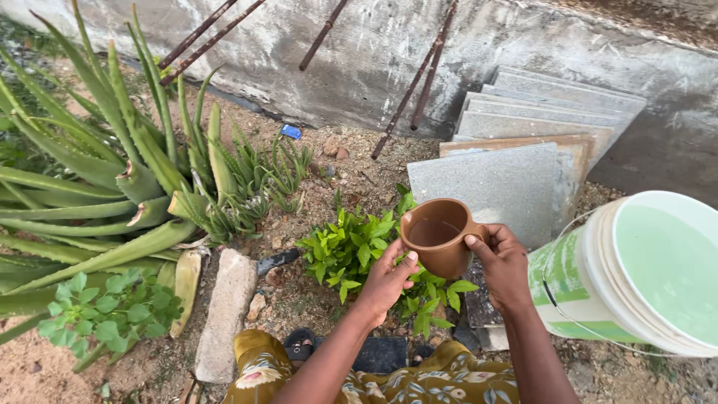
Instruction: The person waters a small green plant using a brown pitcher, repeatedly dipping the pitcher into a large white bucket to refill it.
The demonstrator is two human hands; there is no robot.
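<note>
Up top runs the long grey concrete wall (374, 60), stained and rough, with rusty iron rods (419, 78) leaning against it. Everything else gets placed off the small leafy plant (351, 251) at the centre of the ground. Far to the left of that plant sprawls the big aloe (112, 172), its thick spiked leaves fanning out toward the wall. To the right of the plant sits a white bucket (636, 277), green-tinted inside and full nearly to the rim, with a wire handle hanging down its side. Behind the plant, toward the wall, a stack of grey stone slabs (508, 172) leans in layers. Left of the plant, a pale flat stone (224, 314) lies on the dirt, and beyond that a smaller round-leafed shrub (105, 307).

Now the action: a brown plastic mug (436, 236) is held just above the plant's right side, tipped slightly, water visible inside. The right hand (502, 265) is closed on the mug's handle, thumb pressed over the top. The left hand (389, 280) is cupped under the mug's base, fingers curled up against its side, supporting it. Smallest of all, a blue scrap (291, 132) lies behind the plant by the wall's foot.
</note>
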